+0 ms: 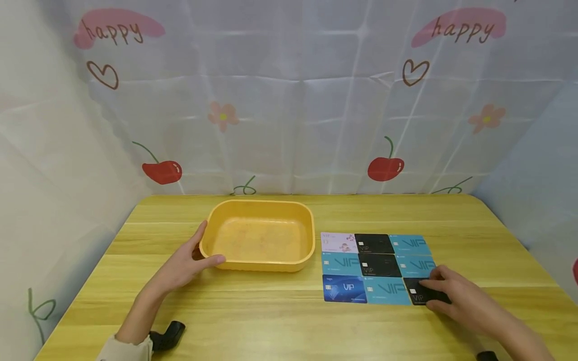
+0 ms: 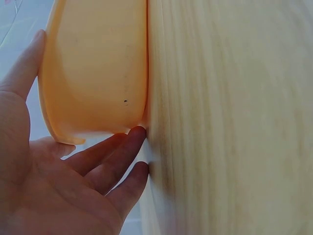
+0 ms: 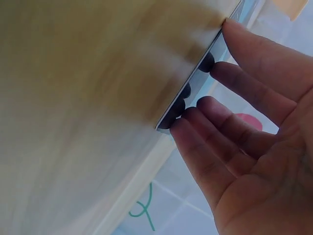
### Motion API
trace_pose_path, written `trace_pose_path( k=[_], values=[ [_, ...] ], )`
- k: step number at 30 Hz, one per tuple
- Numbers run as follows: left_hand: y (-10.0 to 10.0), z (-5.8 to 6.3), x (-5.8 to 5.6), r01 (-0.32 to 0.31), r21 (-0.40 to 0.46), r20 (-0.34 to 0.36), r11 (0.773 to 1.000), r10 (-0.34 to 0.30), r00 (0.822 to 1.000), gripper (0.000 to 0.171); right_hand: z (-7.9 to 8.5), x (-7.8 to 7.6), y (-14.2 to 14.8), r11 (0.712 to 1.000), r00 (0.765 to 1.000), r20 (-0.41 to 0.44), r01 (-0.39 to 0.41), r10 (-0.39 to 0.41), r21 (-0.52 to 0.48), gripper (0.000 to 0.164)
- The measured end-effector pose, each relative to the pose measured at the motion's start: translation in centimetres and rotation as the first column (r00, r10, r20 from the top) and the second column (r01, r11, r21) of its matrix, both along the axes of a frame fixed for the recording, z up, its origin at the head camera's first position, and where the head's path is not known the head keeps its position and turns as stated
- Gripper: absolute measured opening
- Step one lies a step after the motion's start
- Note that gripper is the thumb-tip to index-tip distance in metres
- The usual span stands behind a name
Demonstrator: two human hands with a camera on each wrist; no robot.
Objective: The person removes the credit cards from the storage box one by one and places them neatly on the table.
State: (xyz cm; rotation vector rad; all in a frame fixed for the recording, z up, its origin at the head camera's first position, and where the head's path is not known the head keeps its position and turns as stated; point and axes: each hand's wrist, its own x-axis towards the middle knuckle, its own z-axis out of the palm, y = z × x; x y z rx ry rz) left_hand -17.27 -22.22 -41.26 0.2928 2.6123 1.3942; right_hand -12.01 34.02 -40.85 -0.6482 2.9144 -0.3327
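Observation:
My left hand (image 1: 180, 265) is at the near-left corner of a yellow plastic basin (image 1: 257, 265). Its thumb lies along the front rim, the other fingers against the left side, as the left wrist view also shows. To the right, cards lie flat in three rows of three. My right hand (image 1: 465, 301) touches the black VIP card (image 1: 417, 292) at the near-right corner: fingertips rest on its face and the thumb is at its near edge. Beside it lie a light-blue card (image 1: 388, 292) and a dark-blue card (image 1: 344, 289). Two other black cards are in the middle column.
A pink card (image 1: 336, 242) is at the far-left corner of the grid. The wood-grain table (image 1: 271, 321) ends at a white printed curtain (image 1: 289, 100) behind. A black object (image 1: 169, 335) shows beside the left wrist.

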Motion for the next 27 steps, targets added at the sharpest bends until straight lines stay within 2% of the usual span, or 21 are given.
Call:
trace_pose_path(
  k=[5, 22, 27],
  values=[
    [0.0, -0.1, -0.1, 0.0, -0.005, -0.004, 1.0, 0.0, 1.0, 0.1, -0.1, 0.3, -0.5, 1.0, 1.0, -0.003, 0.012, -0.011, 0.02, 0.04],
    [0.0, -0.1, 0.0, -0.006, -0.006, 0.002, 1.0, 0.006, 1.0, 0.101, 0.3, 0.5, -1.6, 0.998, 0.998, -0.033, 0.059, -0.059, -0.003, 0.035],
    [-0.1, -0.1, 0.0, -0.004, -0.001, 0.001, 1.0, 0.004, 1.0, 0.1, 0.3, 0.8, -2.9, 1.0, 0.998, -0.056, -0.026, 0.026, -0.007, 0.038]
  ],
)
